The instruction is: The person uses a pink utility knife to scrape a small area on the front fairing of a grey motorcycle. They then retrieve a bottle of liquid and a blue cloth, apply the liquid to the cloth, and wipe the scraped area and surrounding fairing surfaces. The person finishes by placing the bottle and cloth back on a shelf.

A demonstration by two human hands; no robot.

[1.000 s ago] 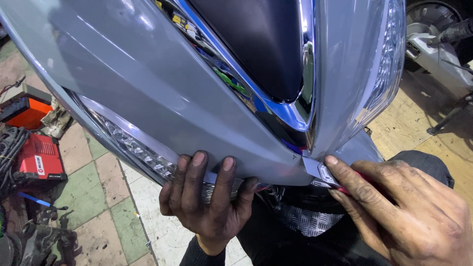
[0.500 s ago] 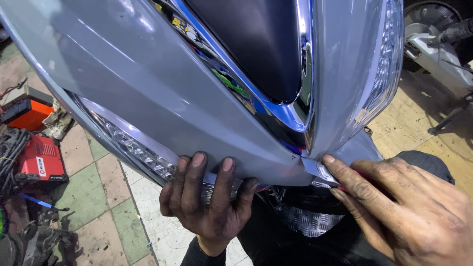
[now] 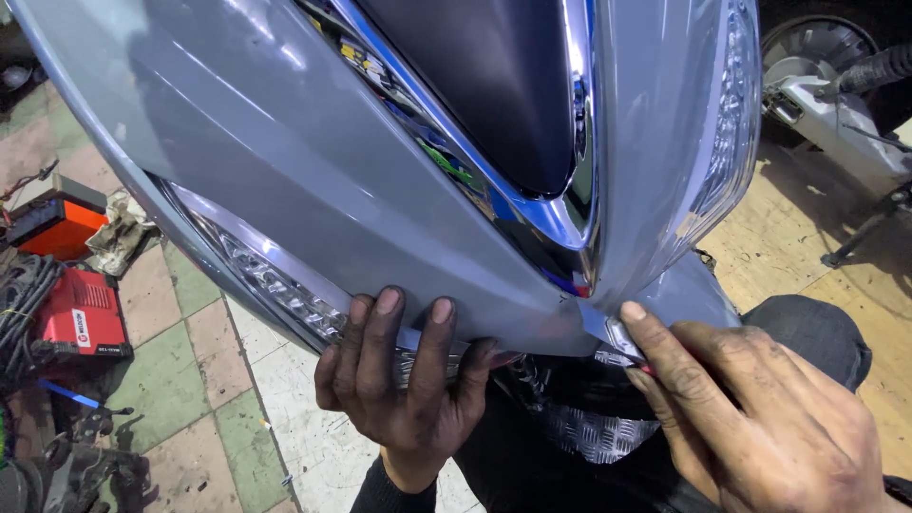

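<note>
You are gripping a grey scooter front panel along its lower edge, and it fills the view above both hands. Your left hand comes up from below with the fingers curled over the rim, the fingertips pressed flat on the grey face and the thumb out to the right under the edge, so it is clamped on the panel. Just left of that hand, a clear light strip runs along the panel's lower border. Your right hand sits to the right, apart from the left, with the forefinger stretched out and its tip touching the pointed lower tip of the panel, beside a small chrome tab. You cannot tell whether this hand grips anything; only the fingertip contact shows. Above and between your hands, a chrome trim forms a V around a dark glossy inset. Below your hands lies dark bodywork with a ribbed metal plate. Far left of your left hand, a red box and an orange case rest on the tiled floor.
</note>
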